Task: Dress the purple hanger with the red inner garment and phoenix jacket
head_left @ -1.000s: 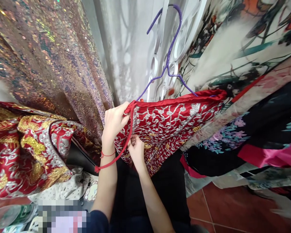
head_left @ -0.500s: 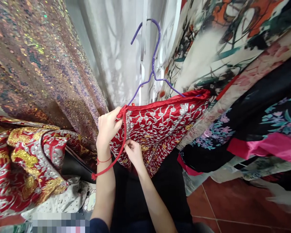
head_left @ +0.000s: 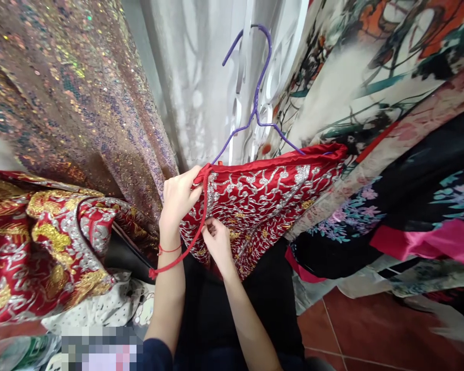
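Observation:
A red skirt (head_left: 263,196) with silver and gold embroidery hangs from a purple wire hanger (head_left: 257,98), its waistband spread along the hanger's lower part. At the waistband's left end, my left hand (head_left: 180,198) is closed on the gathered red fabric. A red cord (head_left: 203,211) drops from that corner and curves across my left forearm, ending in a knot. Lower down, my right hand (head_left: 218,239) pinches at the skirt's left edge beside the cord; what lies between its fingertips is too small to make out.
Chained white plastic loops (head_left: 237,111) hold the hanger's hook. A sequined cloth (head_left: 77,93) hangs at left above a red and gold embroidered garment (head_left: 50,242). Black floral clothing (head_left: 344,221) and a patterned cloth (head_left: 332,87) hang at right. A plastic bottle (head_left: 34,350) lies lower left.
The view has shifted slightly, so the hanger and skirt sit a little farther right. Both hands keep nearly the same places on the skirt.

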Action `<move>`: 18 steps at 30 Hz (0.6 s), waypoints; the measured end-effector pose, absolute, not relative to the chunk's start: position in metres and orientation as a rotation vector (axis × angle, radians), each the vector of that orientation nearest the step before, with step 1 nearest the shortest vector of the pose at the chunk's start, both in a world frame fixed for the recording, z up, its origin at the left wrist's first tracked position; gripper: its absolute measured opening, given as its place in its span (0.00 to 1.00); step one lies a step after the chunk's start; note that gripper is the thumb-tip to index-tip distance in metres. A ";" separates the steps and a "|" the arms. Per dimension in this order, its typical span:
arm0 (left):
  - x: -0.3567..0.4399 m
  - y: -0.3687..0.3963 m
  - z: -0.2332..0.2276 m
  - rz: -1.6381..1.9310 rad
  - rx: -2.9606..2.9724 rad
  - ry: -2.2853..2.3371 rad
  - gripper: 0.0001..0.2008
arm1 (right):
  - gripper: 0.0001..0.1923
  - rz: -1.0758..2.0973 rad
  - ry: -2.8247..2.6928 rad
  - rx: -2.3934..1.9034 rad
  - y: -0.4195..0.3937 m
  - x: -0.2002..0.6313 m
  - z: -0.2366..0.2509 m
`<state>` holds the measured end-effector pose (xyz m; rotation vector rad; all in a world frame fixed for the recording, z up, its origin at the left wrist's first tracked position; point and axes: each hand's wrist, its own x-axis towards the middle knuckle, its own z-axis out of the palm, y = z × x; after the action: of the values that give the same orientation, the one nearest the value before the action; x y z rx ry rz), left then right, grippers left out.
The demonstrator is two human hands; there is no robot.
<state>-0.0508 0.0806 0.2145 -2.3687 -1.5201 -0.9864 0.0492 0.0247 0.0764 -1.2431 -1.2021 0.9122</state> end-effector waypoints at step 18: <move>-0.052 0.080 0.212 -1.003 -2.368 -1.494 0.07 | 0.08 1.259 -0.826 -0.952 0.024 0.047 0.082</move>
<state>-0.0521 0.0797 0.2123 -2.3679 -1.4937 -1.0031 0.0466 0.0245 0.0822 -0.9519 -0.8259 1.2591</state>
